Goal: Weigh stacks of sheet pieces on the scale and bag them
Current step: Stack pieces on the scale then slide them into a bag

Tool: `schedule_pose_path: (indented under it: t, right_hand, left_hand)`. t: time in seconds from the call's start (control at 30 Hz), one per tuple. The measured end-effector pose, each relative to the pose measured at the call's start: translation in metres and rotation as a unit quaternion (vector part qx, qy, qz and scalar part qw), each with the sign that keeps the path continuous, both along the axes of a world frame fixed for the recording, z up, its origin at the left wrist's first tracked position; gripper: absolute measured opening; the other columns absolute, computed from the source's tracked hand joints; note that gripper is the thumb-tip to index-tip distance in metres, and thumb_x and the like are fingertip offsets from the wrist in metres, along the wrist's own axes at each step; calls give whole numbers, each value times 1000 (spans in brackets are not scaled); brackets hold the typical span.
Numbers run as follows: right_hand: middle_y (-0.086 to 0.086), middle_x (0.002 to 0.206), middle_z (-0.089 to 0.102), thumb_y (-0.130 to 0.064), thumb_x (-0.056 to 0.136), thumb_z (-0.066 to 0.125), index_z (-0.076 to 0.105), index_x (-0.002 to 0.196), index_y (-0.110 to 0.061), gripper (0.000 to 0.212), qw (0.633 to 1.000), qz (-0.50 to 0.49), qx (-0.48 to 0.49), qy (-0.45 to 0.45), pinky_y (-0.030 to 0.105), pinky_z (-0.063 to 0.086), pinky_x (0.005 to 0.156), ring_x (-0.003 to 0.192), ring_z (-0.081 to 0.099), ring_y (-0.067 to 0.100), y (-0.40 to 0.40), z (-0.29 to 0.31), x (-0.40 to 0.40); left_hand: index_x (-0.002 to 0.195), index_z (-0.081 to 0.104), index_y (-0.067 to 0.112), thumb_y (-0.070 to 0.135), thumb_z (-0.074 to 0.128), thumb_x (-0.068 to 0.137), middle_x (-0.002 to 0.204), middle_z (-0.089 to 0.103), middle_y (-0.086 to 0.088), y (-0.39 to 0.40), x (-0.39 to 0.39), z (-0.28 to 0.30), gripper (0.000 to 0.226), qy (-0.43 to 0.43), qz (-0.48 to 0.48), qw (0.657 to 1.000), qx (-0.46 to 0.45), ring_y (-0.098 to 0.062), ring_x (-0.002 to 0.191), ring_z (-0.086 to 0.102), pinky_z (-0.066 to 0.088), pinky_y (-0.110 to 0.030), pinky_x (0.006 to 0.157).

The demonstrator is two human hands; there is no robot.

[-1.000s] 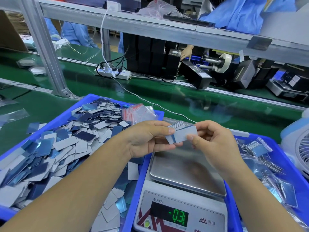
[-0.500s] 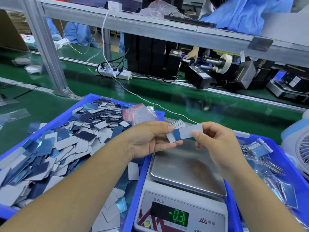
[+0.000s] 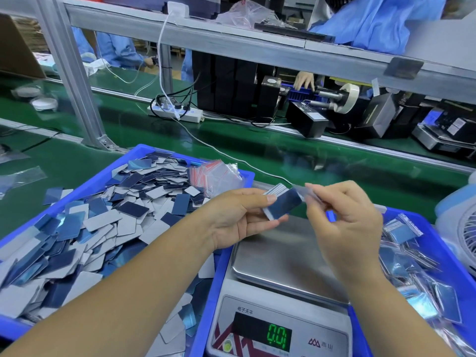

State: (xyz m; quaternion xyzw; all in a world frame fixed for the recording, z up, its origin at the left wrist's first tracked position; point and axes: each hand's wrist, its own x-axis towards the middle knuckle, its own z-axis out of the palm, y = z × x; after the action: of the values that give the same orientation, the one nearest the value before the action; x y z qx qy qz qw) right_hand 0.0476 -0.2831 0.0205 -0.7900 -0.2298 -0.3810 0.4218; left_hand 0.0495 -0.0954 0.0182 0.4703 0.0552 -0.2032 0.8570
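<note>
My left hand (image 3: 238,217) grips a small stack of sheet pieces (image 3: 282,202), dark blue face up, above the far edge of the scale's steel pan (image 3: 278,258). My right hand (image 3: 342,220) pinches a single thin piece (image 3: 300,190) just right of the stack, lifted off it. The scale (image 3: 279,328) stands between two bins and its green display (image 3: 277,336) reads 0.0. The pan carries nothing. A blue bin (image 3: 144,153) on the left is heaped with loose blue and grey pieces (image 3: 108,222).
Empty clear zip bags (image 3: 216,176) lie at the left bin's far right corner. A blue bin (image 3: 438,235) on the right holds filled bags (image 3: 412,269). A white fan (image 3: 463,235) stands far right. A green conveyor (image 3: 257,153), power strip (image 3: 177,113) and cable lie beyond.
My right hand pulled the top piece off the stack and moved it right, exposing a dark blue face. The scale's reading went from -0.3 to 0.0.
</note>
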Motion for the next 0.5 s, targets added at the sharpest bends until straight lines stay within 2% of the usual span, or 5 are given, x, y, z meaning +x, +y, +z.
schedule_pose_path:
  t: [0.07,0.2,0.3,0.37,0.5]
  right_hand:
    - [2,81,61,-8,79,75,79,95,-12,16,998,-12,-66,-6,4,37,70,70,50,1,7,-4,-1]
    - [7,90,64,-13,72,84,77,104,-7,33,989,40,-141,26,5,40,74,73,53,3,13,-10,-3]
    - [-1,87,65,-17,79,76,78,96,-10,18,991,60,-113,43,9,42,72,74,55,3,9,-6,-1]
    - [-7,79,62,-12,79,78,75,87,-14,9,992,46,-107,54,12,41,67,71,53,5,8,-3,0]
    - [-18,83,47,-10,72,85,63,97,-26,37,990,9,-61,127,13,37,65,65,46,3,5,-3,3]
  left_hand:
    - [96,70,4,6,65,92,97,76,-17,-4,0,-2,7,4,2,1000,-3,-28,87,76,61,-28,69]
    - [88,76,5,4,59,96,94,76,-17,-5,0,-4,19,-5,0,1000,-14,-27,87,76,60,-26,63]
    - [81,80,8,9,66,92,94,75,-16,-3,-1,-3,18,-3,-2,999,-33,-24,85,75,60,-28,69]
    - [79,80,8,9,68,91,95,74,-18,-3,-1,-4,17,-2,-9,999,-34,-25,87,75,61,-30,73]
    - [80,80,9,12,76,77,95,74,-18,-5,-4,-3,6,-12,-35,999,-17,-30,89,75,61,-31,74]
